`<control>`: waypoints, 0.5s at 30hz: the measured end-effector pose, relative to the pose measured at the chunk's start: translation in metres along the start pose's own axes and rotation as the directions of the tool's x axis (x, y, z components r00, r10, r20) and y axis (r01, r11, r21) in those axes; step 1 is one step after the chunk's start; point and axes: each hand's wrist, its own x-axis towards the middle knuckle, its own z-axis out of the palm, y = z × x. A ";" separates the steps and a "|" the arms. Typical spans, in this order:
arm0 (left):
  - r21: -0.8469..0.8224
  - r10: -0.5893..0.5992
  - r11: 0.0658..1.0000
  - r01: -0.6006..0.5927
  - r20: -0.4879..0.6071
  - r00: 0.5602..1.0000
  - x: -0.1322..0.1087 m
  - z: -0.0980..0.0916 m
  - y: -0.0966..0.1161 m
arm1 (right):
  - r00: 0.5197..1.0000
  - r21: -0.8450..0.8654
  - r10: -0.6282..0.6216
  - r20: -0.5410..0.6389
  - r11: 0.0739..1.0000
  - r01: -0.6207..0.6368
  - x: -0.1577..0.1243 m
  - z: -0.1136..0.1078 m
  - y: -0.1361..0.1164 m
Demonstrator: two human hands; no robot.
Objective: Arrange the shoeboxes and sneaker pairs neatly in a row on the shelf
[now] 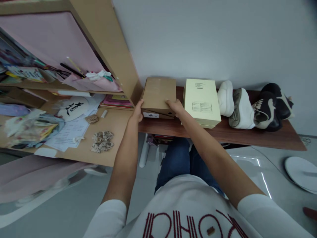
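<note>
Brown box gripped by 2 hands at the desk end of a wooden shelf

Against the pale wall (198,39) runs a long, dark wooden shelf (289,135); a light wooden desk (116,122) adjoins its left end. The brown box (159,92) lies flat on the shelf, just beside the desk's upright panel. To its right, a narrow gap away, sits the cream box (201,94), followed by 2 white shoes (244,114) and 2 black shoes (277,104).

The brown box's long axis seems to run from the wearer toward the wall, though foreshortening makes this hard to confirm. Its labelled end faces the wearer.

The left hand (139,111) grasps the near left corner, and the right hand (175,106) the near right, with a fingertip on the lid; the box's sides hide the other fingers. The step looks like placing or squaring up the brown box, and the next move would call for level, even pressure from both sides, clear of the cream box.

Smallest are the white label (151,115) on the near end and a dark hole (170,113) to its right.
</note>
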 end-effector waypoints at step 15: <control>0.040 -0.118 0.992 0.116 0.064 0.991 -0.012 0.001 0.058 | 0.981 -0.114 -0.165 0.100 0.978 0.176 -0.003 0.005 -0.005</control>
